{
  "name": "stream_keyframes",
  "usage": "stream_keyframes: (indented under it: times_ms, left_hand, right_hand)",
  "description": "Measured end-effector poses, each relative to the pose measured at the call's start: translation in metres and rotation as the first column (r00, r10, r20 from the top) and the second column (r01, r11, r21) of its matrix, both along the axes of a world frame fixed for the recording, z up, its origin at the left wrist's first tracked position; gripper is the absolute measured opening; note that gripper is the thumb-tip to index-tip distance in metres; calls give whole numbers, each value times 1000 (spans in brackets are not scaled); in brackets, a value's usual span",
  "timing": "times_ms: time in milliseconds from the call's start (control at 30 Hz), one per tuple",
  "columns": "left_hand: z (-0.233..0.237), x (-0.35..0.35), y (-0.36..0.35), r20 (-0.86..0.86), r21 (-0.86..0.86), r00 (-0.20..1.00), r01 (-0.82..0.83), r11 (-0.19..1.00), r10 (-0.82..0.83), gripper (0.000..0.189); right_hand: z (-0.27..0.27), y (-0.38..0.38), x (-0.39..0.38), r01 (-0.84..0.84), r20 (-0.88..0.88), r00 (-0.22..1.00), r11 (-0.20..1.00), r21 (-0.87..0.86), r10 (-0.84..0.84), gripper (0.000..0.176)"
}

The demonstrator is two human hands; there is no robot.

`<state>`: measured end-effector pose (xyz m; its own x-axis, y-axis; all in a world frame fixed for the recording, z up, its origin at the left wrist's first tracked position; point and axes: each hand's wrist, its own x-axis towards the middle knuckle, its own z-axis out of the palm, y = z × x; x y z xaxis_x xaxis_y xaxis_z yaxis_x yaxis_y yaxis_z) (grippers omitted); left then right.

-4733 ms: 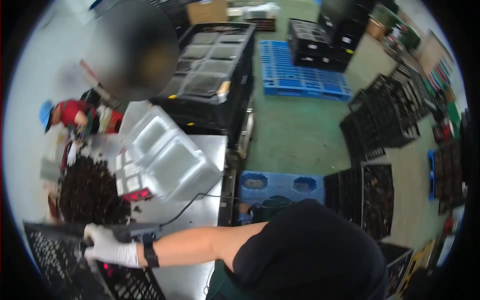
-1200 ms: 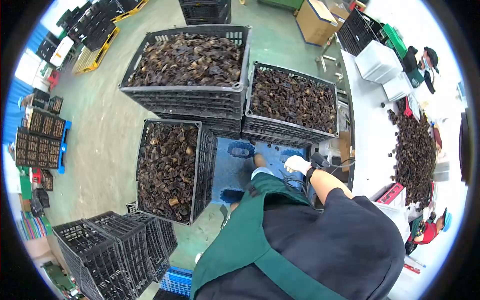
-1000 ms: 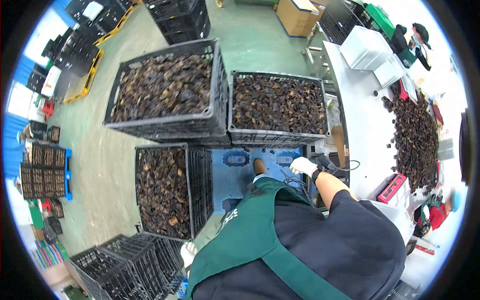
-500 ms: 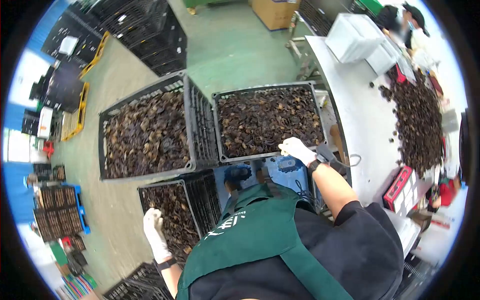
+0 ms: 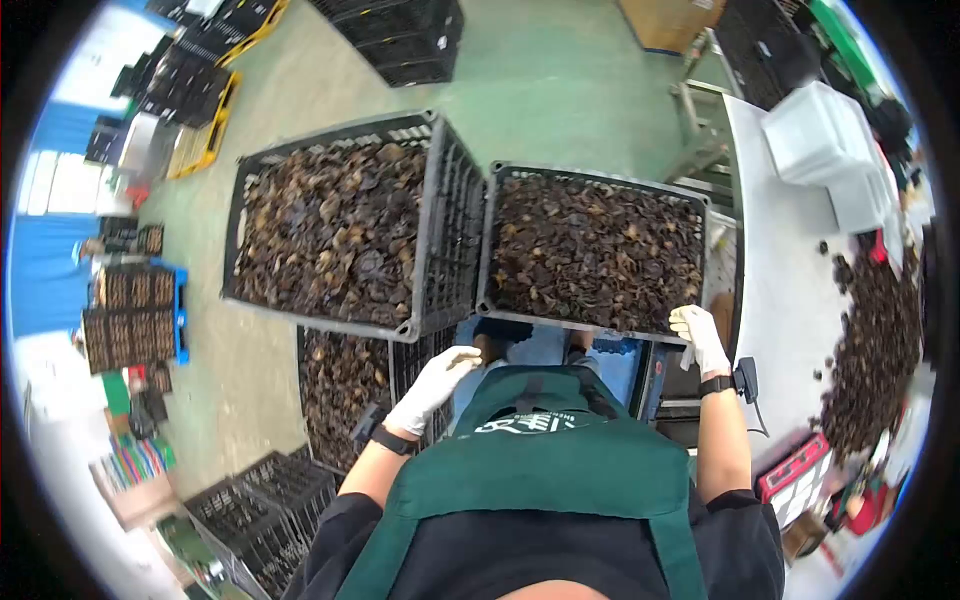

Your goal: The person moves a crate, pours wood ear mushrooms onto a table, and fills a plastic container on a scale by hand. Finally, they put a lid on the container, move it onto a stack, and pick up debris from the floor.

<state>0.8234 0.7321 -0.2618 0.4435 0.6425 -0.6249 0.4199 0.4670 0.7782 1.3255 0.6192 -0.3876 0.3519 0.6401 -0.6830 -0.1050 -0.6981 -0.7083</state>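
Observation:
My right hand (image 5: 698, 334), in a white glove, is at the front right corner of a black plastic crate (image 5: 600, 325), its fingers curled over the rim. Dark brown, curled pieces that look like wood ear mushrooms (image 5: 598, 252) fill this crate. My left hand (image 5: 440, 382), also gloved, hovers beside the crates with its fingers stretched out and nothing in them. Just beyond it stands a second, taller-looking black crate (image 5: 450, 240) full of the same pieces (image 5: 330, 235). A lower filled crate (image 5: 345, 395) lies to the left of my left hand.
A white-topped table (image 5: 785, 270) runs along the right, bearing white tubs (image 5: 820, 130), a dark heap of pieces (image 5: 870, 350) and a red basket (image 5: 793, 468). Stacked black crates (image 5: 400, 40) stand ahead. More crates (image 5: 265, 515) are at the lower left. People are partly visible at the far right.
My left hand has come up and right from over the lower crate toward my body's front. My right hand has shifted along the rim to the corner. The view has turned.

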Motion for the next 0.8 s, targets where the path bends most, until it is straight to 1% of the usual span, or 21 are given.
stream_keyframes:
  times_ms: [33,67,100,133,167,200,233,267,300,333,367,400,467,500,533,567,600,633,700,733,800]
  left_hand:
    - [18,-8,1,-45,13,998,42,999,-42,29]
    - [46,-21,1,-72,-66,995,64,996,-69,31]
    - [56,-50,-3,-46,-156,995,79,985,-87,34]
    - [57,-92,-5,9,-207,991,131,970,-132,34]
    - [91,-117,0,-71,-197,983,153,968,-170,34]
    - [116,-144,9,-163,-224,981,69,972,-107,32]
    - [135,-175,20,-209,-99,978,-16,995,-5,30]
    - [152,-205,28,-356,208,933,19,978,58,25]
    - [171,-220,47,-557,409,813,91,908,169,20]
    - [167,-256,65,-489,663,792,65,746,365,20]
    - [158,-300,89,-468,752,705,1,660,533,21]
    - [189,-297,124,-487,690,708,-47,722,512,23]
    - [180,-351,194,-514,707,682,-6,707,521,25]
    - [171,-364,222,-523,761,650,65,645,551,26]
    - [158,-370,260,-513,814,626,139,564,587,27]
    - [136,-383,294,-500,823,619,119,556,606,33]
    - [112,-391,323,-535,801,601,139,582,594,37]
    - [92,-395,349,-568,780,584,156,606,580,40]
    - [59,-397,388,-575,641,661,-1,768,482,44]
    - [79,-369,387,-590,586,675,-20,810,443,35]
    - [63,-394,407,-477,357,809,-178,917,343,29]
  right_hand:
    - [12,13,-13,-44,-76,996,995,89,50,28]
    - [36,36,-32,-85,-143,984,984,156,107,29]
    - [59,57,-56,-118,-208,964,967,224,166,30]
    - [68,80,-77,-141,-289,931,952,273,221,32]
    - [77,107,-100,-165,-367,885,930,329,287,33]
    - [93,133,-128,-162,-422,848,916,367,319,33]
    - [107,155,-157,-158,-475,807,903,399,351,33]
    - [109,176,-183,-178,-480,774,869,462,414,38]
    - [116,196,-207,-165,-517,738,858,486,434,42]
    - [128,213,-232,-192,-467,776,865,464,423,46]
    - [141,230,-255,-213,-413,814,871,442,408,51]
    - [148,247,-276,-235,-382,844,899,370,377,62]
    - [153,270,-306,-283,-264,887,899,334,378,65]
    - [153,277,-320,-293,-205,908,904,310,365,67]
    - [105,284,-328,-361,30,930,895,263,366,72]
    - [118,281,-334,-424,248,900,849,315,358,67]
    - [128,281,-337,-408,219,908,873,267,357,56]
    - [152,282,-345,-380,213,917,899,217,336,47]
    - [122,276,-348,-360,326,907,892,273,266,38]
    - [123,280,-352,-264,230,952,922,284,202,33]
    - [124,280,-360,-62,26,998,959,278,57,25]
